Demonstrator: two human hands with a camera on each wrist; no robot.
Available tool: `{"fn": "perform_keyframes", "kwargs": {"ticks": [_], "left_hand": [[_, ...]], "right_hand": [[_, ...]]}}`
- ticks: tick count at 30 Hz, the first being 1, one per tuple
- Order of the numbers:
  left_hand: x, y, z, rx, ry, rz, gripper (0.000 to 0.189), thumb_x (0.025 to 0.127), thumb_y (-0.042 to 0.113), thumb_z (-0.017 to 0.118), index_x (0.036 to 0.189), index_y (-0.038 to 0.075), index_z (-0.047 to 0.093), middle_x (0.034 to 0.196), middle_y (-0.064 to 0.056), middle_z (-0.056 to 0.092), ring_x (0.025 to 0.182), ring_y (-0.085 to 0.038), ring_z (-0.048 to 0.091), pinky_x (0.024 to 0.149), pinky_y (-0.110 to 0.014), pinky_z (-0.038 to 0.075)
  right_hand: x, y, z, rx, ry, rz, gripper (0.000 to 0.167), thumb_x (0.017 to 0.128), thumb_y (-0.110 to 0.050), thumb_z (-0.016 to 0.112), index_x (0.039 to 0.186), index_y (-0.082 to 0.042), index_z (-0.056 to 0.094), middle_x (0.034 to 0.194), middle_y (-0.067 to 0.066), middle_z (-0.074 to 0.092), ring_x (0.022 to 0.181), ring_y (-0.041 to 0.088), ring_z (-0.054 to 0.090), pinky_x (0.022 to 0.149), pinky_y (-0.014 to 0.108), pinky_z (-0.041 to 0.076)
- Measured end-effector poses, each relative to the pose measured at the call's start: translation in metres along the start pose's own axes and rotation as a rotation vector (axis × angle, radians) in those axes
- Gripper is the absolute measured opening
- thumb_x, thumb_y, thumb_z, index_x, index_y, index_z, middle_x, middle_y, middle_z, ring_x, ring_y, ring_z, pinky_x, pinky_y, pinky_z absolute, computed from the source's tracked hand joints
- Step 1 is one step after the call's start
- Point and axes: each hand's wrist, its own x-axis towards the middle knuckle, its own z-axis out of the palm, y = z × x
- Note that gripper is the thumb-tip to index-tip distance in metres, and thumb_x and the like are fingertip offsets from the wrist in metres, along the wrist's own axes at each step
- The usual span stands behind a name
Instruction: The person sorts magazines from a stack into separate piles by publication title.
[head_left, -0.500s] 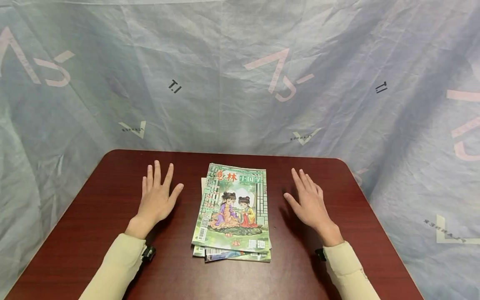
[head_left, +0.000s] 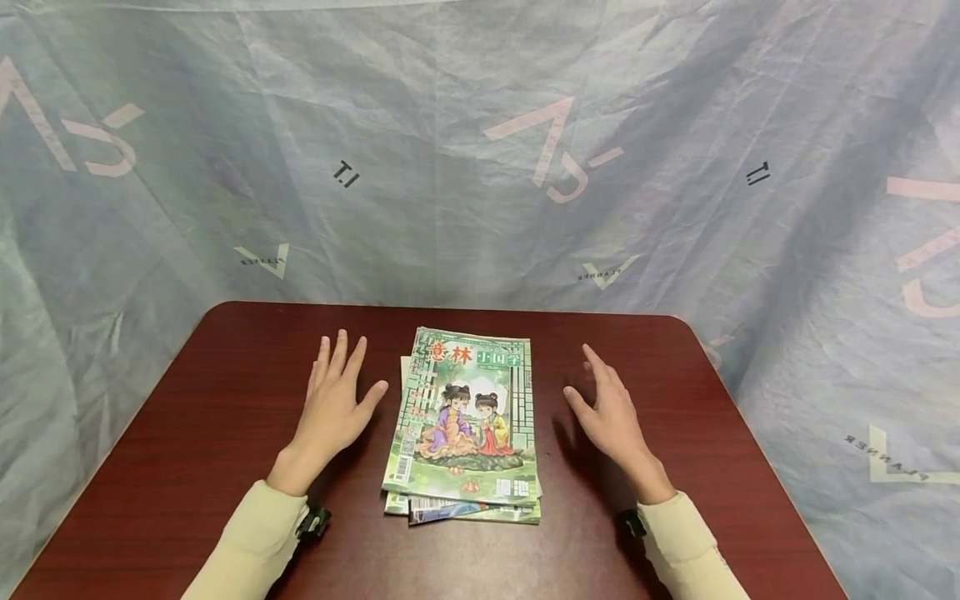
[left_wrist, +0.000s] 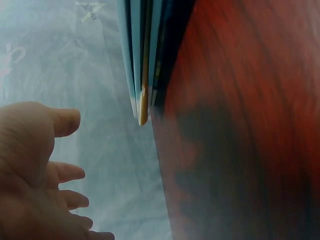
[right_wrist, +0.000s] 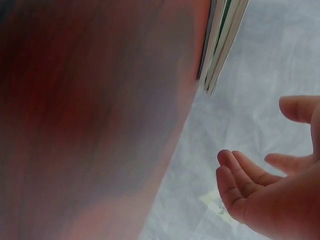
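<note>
A small pile of magazines [head_left: 476,417] lies in the middle of the table, its top cover green with two drawn figures and red lettering. Lower copies stick out askew at the near and left edges. To the left of the pile, my left hand [head_left: 333,408] hovers with fingers spread and thumb toward the pile. My right hand [head_left: 611,417] hangs over the table on the other side, palm turned inward, holding nothing. Both wrist views show the pile edge-on: page edges [left_wrist: 141,60] in the left one, page edges [right_wrist: 222,45] in the right one, each apart from the fingers.
The dark red wooden table [head_left: 187,467] has rounded far corners. Behind it and at both sides hangs a grey cloth [head_left: 435,167] printed with letters. A black strap device [head_left: 313,522] sits on the left wrist, another [head_left: 633,523] on the right.
My left hand has moved right, closer to the magazines, and turned more on its side. My right hand has shifted slightly left and turned its palm inward. The magazines stay put.
</note>
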Motion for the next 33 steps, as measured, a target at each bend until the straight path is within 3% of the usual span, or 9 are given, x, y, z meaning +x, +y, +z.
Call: {"fn": "perform_keyframes", "kwargs": {"ticks": [6, 10, 14, 19, 27, 33], "left_hand": [[-0.003, 0.009, 0.008, -0.059, 0.02, -0.053, 0.079, 0.107, 0.023, 0.074, 0.171, -0.002, 0.035, 0.174, -0.035, 0.03, 0.162, -0.056, 0.026, 0.123, -0.076, 0.03], [-0.005, 0.012, 0.015, -0.103, 0.04, -0.073, 0.081, 0.105, 0.019, 0.077, 0.172, -0.001, 0.035, 0.157, -0.034, 0.051, 0.142, -0.056, 0.049, 0.111, -0.073, 0.044], [-0.008, 0.014, 0.021, -0.127, 0.073, -0.061, 0.083, 0.102, 0.013, 0.081, 0.171, 0.0, 0.037, 0.136, -0.026, 0.066, 0.12, -0.046, 0.064, 0.097, -0.064, 0.054], [-0.012, 0.016, 0.028, -0.181, 0.081, -0.043, 0.081, 0.099, 0.009, 0.082, 0.169, 0.0, 0.041, 0.119, -0.019, 0.073, 0.101, -0.035, 0.072, 0.087, -0.055, 0.061], [-0.016, 0.018, 0.037, -0.232, 0.031, -0.047, 0.078, 0.099, 0.011, 0.084, 0.166, -0.001, 0.046, 0.105, -0.009, 0.077, 0.082, -0.02, 0.073, 0.075, -0.046, 0.061], [-0.016, 0.021, 0.041, -0.237, 0.012, -0.061, 0.072, 0.098, 0.011, 0.084, 0.162, -0.002, 0.052, 0.1, -0.007, 0.076, 0.077, -0.015, 0.07, 0.072, -0.042, 0.058]], "right_hand": [[-0.001, -0.006, 0.007, 0.121, 0.036, 0.063, 0.076, 0.105, -0.01, 0.077, 0.171, -0.007, 0.039, 0.142, 0.028, 0.066, 0.122, 0.045, 0.068, 0.098, 0.063, 0.056], [-0.003, -0.01, 0.011, 0.175, 0.025, 0.12, 0.074, 0.104, -0.01, 0.078, 0.169, -0.007, 0.043, 0.136, 0.025, 0.07, 0.115, 0.039, 0.072, 0.094, 0.053, 0.059], [-0.006, -0.012, 0.014, 0.208, -0.008, 0.148, 0.073, 0.104, -0.011, 0.077, 0.168, -0.007, 0.044, 0.134, 0.022, 0.071, 0.113, 0.034, 0.072, 0.09, 0.043, 0.058], [-0.008, -0.014, 0.02, 0.268, -0.059, 0.186, 0.074, 0.102, -0.009, 0.079, 0.168, -0.008, 0.046, 0.129, 0.019, 0.074, 0.108, 0.03, 0.074, 0.088, 0.035, 0.059], [-0.009, -0.018, 0.028, 0.301, -0.196, 0.176, 0.079, 0.101, -0.007, 0.081, 0.17, -0.004, 0.041, 0.127, 0.02, 0.075, 0.107, 0.029, 0.074, 0.089, 0.038, 0.059], [-0.011, -0.02, 0.032, 0.353, -0.232, 0.184, 0.074, 0.1, -0.005, 0.081, 0.165, -0.002, 0.047, 0.12, 0.02, 0.075, 0.1, 0.029, 0.075, 0.076, 0.035, 0.06]]}}
